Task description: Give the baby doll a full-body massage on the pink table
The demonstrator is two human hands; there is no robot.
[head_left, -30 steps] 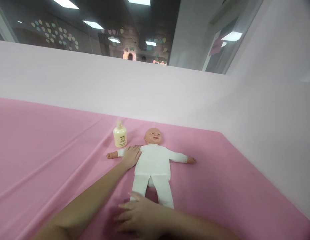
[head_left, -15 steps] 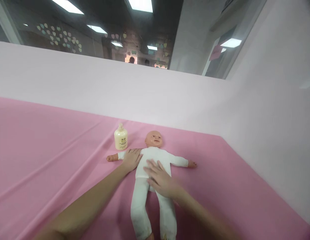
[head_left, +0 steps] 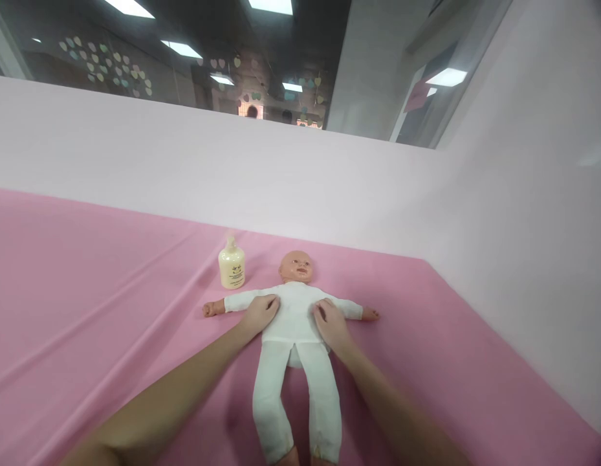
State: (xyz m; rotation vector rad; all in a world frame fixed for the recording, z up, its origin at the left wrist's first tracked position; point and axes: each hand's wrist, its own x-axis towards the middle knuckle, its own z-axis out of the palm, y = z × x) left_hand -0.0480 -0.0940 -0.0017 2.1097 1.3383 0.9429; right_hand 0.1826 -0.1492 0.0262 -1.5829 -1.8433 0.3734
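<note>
On its back lies a baby doll [head_left: 295, 323] with a bare head, white cloth body and outstretched arms. My left hand [head_left: 262, 312] rests at the doll's side on the left of the view, by the armpit, its fingers bent in against the cloth. Across the chest, my right hand [head_left: 332, 323] is at the opposite side below the shoulder, with curled fingers closed on the white cloth. The fingertips of both hands are partly hidden. A pale yellow pump bottle [head_left: 231, 266] stands upright beyond the doll's arm on the left, apart from my hands.
A pink cloth [head_left: 110, 278] with creases covers the surface under the doll. Behind it rises a white wall [head_left: 207, 168], with another white wall [head_left: 533, 226] at the right. Above is a window [head_left: 261, 58] showing ceiling lights and heart-shaped stickers.
My right hand has moved from the doll's belly up to the side of its chest, its spread fingers now curled. The left hand's flat fingers have bent in, staying near the same armpit.
</note>
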